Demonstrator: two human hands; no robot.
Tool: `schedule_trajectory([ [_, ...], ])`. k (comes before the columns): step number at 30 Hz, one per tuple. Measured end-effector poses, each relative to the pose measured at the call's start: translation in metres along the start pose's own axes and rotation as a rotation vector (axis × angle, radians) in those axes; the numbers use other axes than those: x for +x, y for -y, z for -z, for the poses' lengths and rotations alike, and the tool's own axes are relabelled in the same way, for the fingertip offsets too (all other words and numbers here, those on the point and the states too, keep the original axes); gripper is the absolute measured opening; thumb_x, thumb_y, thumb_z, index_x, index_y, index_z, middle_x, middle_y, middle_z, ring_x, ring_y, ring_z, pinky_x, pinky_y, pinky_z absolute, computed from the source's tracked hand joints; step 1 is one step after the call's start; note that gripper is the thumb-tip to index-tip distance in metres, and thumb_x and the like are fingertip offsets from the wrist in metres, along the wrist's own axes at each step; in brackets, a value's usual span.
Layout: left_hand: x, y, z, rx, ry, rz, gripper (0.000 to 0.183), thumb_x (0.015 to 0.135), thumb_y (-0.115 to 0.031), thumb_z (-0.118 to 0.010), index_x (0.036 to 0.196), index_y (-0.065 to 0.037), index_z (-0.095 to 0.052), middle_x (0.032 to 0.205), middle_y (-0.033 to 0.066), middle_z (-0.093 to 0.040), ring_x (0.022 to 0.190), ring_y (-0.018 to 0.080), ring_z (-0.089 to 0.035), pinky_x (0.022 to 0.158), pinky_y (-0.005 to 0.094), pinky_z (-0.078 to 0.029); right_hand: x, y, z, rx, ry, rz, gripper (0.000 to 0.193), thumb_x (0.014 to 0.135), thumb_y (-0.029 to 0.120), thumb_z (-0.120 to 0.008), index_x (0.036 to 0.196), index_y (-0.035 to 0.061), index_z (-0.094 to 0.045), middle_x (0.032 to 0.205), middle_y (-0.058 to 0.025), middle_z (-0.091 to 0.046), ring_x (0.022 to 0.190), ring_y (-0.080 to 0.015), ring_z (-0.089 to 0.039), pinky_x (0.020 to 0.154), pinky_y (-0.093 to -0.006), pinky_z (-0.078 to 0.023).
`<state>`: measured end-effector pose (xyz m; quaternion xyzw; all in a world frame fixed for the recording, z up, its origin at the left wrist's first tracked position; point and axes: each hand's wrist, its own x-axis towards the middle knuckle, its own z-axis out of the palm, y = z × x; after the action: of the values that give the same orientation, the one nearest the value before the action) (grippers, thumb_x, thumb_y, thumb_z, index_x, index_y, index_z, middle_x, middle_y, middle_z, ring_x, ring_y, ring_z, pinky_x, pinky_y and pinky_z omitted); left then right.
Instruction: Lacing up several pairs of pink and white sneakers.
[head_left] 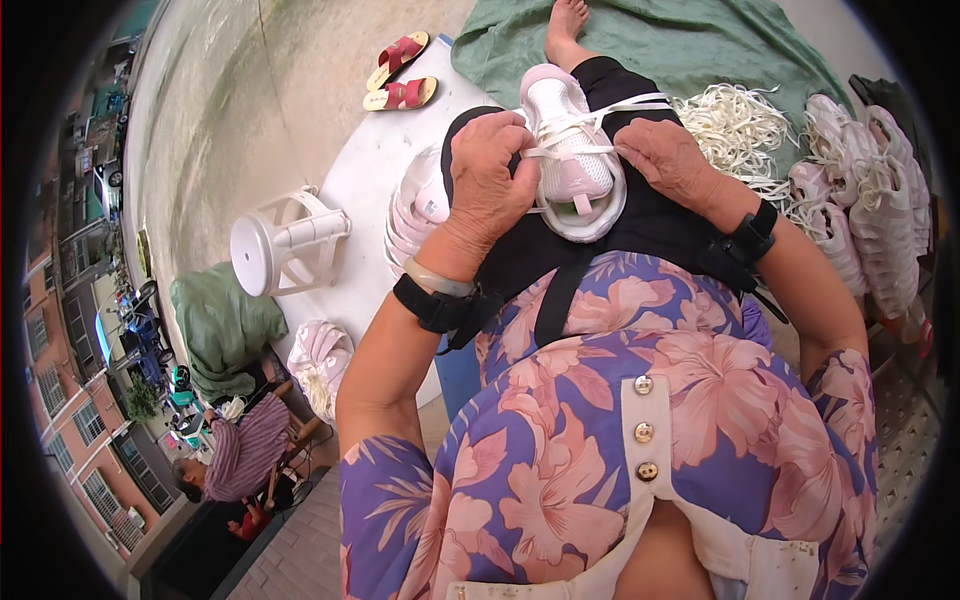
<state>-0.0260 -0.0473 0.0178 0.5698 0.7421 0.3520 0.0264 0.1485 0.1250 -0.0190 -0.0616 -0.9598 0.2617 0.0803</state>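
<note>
A white and pale pink sneaker [561, 104] rests on my lap, its toe pointing away from me and its heel opening near my waist. White shoelaces [592, 150] run across its eyelets and stretch out to both sides over the tongue. My left hand [488, 172] pinches a lace at the sneaker's left edge, fingers curled in. On the other side, my right hand [668, 163] pinches the lace between thumb and fingers. A further length of lace extends past the right hand's knuckles.
A heap of loose white laces [735, 130] lies on green cloth [670, 45] to the right, beside stacked pink-white sneakers [880, 200]. More sneakers [410, 215] sit left of my leg. A white stool [290, 243], red sandals [402, 94] and another person [250, 450] are farther left.
</note>
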Motion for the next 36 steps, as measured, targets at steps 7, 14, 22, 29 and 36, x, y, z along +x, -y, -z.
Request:
schedule_trajectory([
  [7,-0.007,0.015,-0.017,-0.048,0.055,0.076,0.014,0.065,-0.003,-0.061,0.078,-0.004,-0.059,0.092,0.0097,-0.061,0.088,0.0268,-0.056,0.079,0.0339,-0.043,-0.087,-0.078,0.025,-0.086,-0.188,-0.239,0.011,0.086,0.014,-0.051,0.085,0.0034,-0.054,0.075,-0.0137,-0.054,0.072,-0.0323,-0.055,0.063,-0.0385,-0.044],
  [14,-0.001,0.013,-0.034,-0.158,0.069,0.195,0.011,0.067,-0.006,-0.062,0.078,-0.004,-0.06,0.094,0.0108,-0.061,0.09,0.0273,-0.056,0.081,0.0349,-0.043,-0.069,-0.057,0.027,0.084,-0.102,-0.18,0.021,0.08,0.018,-0.06,0.095,0.0045,-0.057,0.095,-0.0129,-0.058,0.084,-0.0306,-0.056,0.072,-0.0364,-0.045],
  [22,0.003,-0.004,-0.064,0.001,0.065,0.108,0.01,0.069,-0.011,-0.06,0.077,-0.006,-0.064,0.102,0.0122,-0.058,0.098,0.0313,-0.051,0.085,0.041,-0.04,0.008,0.004,-0.016,0.013,-0.242,0.036,0.048,0.074,0.036,-0.063,0.109,0.0054,-0.05,0.102,-0.0136,-0.055,0.092,-0.0308,-0.055,0.076,-0.0377,-0.045],
  [29,0.002,-0.004,-0.073,0.039,0.059,0.17,0.009,0.066,-0.013,-0.062,0.068,-0.004,-0.06,0.102,0.0119,-0.058,0.101,0.031,-0.05,0.085,0.0415,-0.039,0.011,0.009,-0.027,0.14,-0.04,-0.163,0.027,0.075,0.022,-0.055,0.096,0.0049,-0.054,0.087,-0.0133,-0.054,0.081,-0.0318,-0.056,0.07,-0.0407,-0.045],
  [36,0.007,-0.012,-0.074,0.162,0.093,0.077,0.013,0.066,-0.015,-0.061,0.074,-0.005,-0.059,0.106,0.0108,-0.056,0.102,0.0298,-0.05,0.086,0.042,-0.036,0.018,-0.004,-0.029,0.177,-0.028,-0.154,0.02,0.075,0.017,-0.049,0.089,0.0049,-0.056,0.082,-0.0157,-0.055,0.079,-0.0338,-0.056,0.07,-0.0426,-0.046],
])
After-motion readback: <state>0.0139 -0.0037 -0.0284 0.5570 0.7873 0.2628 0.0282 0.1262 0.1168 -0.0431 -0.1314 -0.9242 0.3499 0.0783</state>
